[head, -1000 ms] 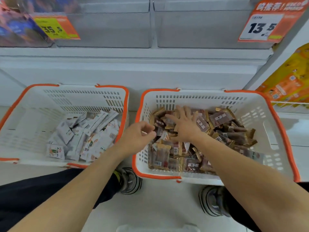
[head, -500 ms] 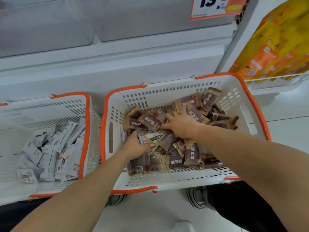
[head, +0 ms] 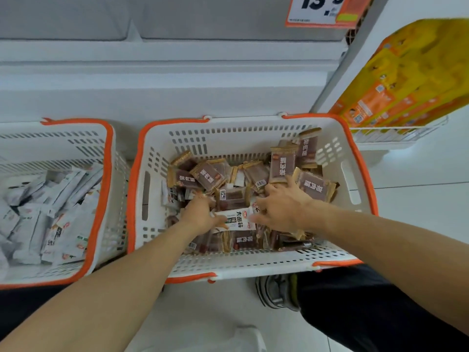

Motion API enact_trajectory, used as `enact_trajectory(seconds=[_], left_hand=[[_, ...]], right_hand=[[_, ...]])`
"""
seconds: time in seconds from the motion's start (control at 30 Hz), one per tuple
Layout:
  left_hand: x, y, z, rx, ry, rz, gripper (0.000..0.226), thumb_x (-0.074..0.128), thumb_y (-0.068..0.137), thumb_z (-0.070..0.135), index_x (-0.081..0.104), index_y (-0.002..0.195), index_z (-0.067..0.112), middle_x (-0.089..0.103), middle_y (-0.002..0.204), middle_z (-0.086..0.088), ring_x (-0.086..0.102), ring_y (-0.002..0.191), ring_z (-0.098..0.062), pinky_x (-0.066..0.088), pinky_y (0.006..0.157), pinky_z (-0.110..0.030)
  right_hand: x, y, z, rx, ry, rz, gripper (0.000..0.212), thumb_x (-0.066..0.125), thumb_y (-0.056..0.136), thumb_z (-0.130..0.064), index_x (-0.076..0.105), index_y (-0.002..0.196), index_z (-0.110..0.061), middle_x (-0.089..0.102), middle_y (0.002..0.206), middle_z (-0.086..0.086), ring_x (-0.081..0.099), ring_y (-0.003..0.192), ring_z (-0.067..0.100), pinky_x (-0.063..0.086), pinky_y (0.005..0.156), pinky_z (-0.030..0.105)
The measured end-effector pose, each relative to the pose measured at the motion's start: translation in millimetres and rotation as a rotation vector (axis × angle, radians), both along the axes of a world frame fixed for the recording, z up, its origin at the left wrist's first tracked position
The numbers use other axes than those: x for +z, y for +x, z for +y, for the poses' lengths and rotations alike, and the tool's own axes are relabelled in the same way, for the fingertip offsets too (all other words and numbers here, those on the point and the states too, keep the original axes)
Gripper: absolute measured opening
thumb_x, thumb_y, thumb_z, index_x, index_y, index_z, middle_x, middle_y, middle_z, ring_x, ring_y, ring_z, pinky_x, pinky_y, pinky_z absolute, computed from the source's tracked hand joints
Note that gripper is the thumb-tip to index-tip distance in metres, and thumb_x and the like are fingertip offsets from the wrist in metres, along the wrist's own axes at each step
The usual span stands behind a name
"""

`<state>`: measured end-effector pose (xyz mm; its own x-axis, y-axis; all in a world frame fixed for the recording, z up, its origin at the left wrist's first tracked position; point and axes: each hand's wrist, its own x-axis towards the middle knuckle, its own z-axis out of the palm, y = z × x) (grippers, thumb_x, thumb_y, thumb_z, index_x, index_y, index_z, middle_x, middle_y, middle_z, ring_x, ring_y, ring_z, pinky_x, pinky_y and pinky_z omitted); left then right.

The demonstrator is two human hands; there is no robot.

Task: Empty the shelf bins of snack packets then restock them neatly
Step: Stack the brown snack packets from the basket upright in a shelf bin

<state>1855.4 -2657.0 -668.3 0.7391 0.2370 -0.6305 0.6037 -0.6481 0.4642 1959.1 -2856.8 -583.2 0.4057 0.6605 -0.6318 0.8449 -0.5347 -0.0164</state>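
Two white baskets with orange rims stand on the floor below the shelf. The right basket (head: 157, 189) holds several brown snack packets (head: 281, 163) in a loose heap. Among them lies one white packet (head: 239, 219) with green and black print. My left hand (head: 200, 215) reaches into this basket and grips the left end of that white packet. My right hand (head: 285, 208) rests on the brown packets with its fingers spread, its thumb beside the white packet's right end. The left basket (head: 106, 158) holds several white packets (head: 58, 212).
Clear shelf bins (head: 215, 16) run along the top, one with an orange price tag (head: 327, 11). Yellow boxes (head: 411, 77) stand in a wire rack at the right. My shoe (head: 276, 292) is just in front of the right basket, on the white floor.
The view has swung right and down toward the right basket. Both hands have pushed deeper into the brown packets, and a white packet now shows between them, held by my left hand.
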Motion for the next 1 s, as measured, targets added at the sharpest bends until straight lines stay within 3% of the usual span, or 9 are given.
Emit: enact_trajectory(seconds=[0.1,0.23,0.37,0.47,0.57,0.73,0.83,0.93,1.0], left_hand=[[-6.2,-6.5,4.8,0.015,-0.021,-0.051,0.025,0.087,0.075,0.035,0.069,0.078,0.018,0.063,0.096,0.001,0.06,0.092,-0.02,0.051,0.077,-0.031],[-11.1,-16.2,12.4,0.026,-0.064,-0.083,0.02,0.084,0.078,0.017,0.065,0.084,0.011,0.067,0.085,0.001,0.066,0.084,-0.021,0.053,0.072,-0.034],[-11.1,-14.9,14.9,0.025,-0.041,-0.06,0.036,0.085,0.077,0.023,0.061,0.102,0.015,0.065,0.085,-0.003,0.062,0.076,-0.021,0.052,0.068,-0.036],[-14.2,-11.6,13.9,-0.008,0.025,-0.047,0.068,0.087,0.071,0.043,0.056,0.123,0.014,0.062,0.105,-0.003,0.062,0.095,-0.023,0.052,0.079,-0.035],[-12.4,-5.7,7.9,0.042,0.046,-0.032,0.084,0.089,0.066,0.052,0.05,0.129,0.014,0.063,0.115,-0.004,0.061,0.107,-0.027,0.053,0.086,-0.041],[-4.4,0.3,9.5,0.192,-0.054,-0.061,0.052,0.084,0.079,0.035,0.062,0.12,0.012,0.064,0.098,0.0,0.06,0.087,-0.018,0.048,0.071,-0.03],[9.4,-8.0,24.5,0.256,-0.103,-0.106,0.027,0.076,0.088,0.029,0.07,0.112,0.017,0.063,0.099,0.004,0.059,0.082,-0.01,0.042,0.063,-0.02],[26.7,-12.3,42.4,0.334,-0.032,-0.149,0.012,0.067,0.095,0.025,0.064,0.106,0.021,0.063,0.095,0.007,0.059,0.076,-0.009,0.044,0.056,-0.019],[28.8,-13.8,48.8,0.362,0.011,-0.139,0.015,0.061,0.099,0.022,0.059,0.112,0.015,0.064,0.1,-0.001,0.062,0.085,-0.019,0.054,0.067,-0.03]], right_hand=[[-1.6,-6.4,20.2,0.023,0.094,-0.058,0.045,0.046,0.1,-0.048,0.064,0.125,-0.016,0.052,0.137,0.01,0.038,0.135,0.03,0.027,0.112,0.058],[-17.6,7.2,40.7,0.041,0.289,-0.111,0.034,0.059,0.088,-0.025,0.063,0.121,-0.018,0.05,0.133,0.007,0.038,0.133,0.03,0.035,0.107,0.053],[-26.0,28.3,52.0,-0.013,0.303,-0.194,0.058,0.065,0.088,-0.036,0.047,0.14,-0.022,0.033,0.152,0.01,0.024,0.144,0.032,0.03,0.112,0.056],[-34.0,39.8,54.3,0.02,0.195,-0.244,0.075,0.067,0.082,-0.053,0.04,0.146,-0.024,0.03,0.155,0.01,0.02,0.146,0.031,0.028,0.112,0.057],[-38.6,45.8,48.3,-0.146,0.09,-0.142,0.089,0.066,0.081,-0.063,0.03,0.152,-0.025,0.035,0.154,0.009,0.033,0.143,0.031,0.027,0.114,0.06],[-34.9,36.8,46.2,-0.306,0.468,-0.108,0.042,0.062,0.094,-0.038,0.055,0.128,-0.015,0.057,0.127,0.006,0.056,0.115,0.027,0.052,0.094,0.046],[-36.0,31.9,60.7,-0.306,0.717,-0.134,0.021,0.065,0.092,-0.024,0.059,0.109,-0.013,0.056,0.111,0.005,0.054,0.101,0.022,0.054,0.085,0.041],[-47.4,37.1,84.7,-0.292,0.702,-0.1,0.04,0.069,0.086,-0.034,0.056,0.12,-0.016,0.05,0.123,0.009,0.048,0.114,0.027,0.049,0.096,0.047],[-56.4,38.3,104.1,-0.229,0.55,0.024,0.063,0.067,0.086,-0.045,0.046,0.14,-0.021,0.043,0.139,0.012,0.043,0.127,0.032,0.045,0.104,0.052]])
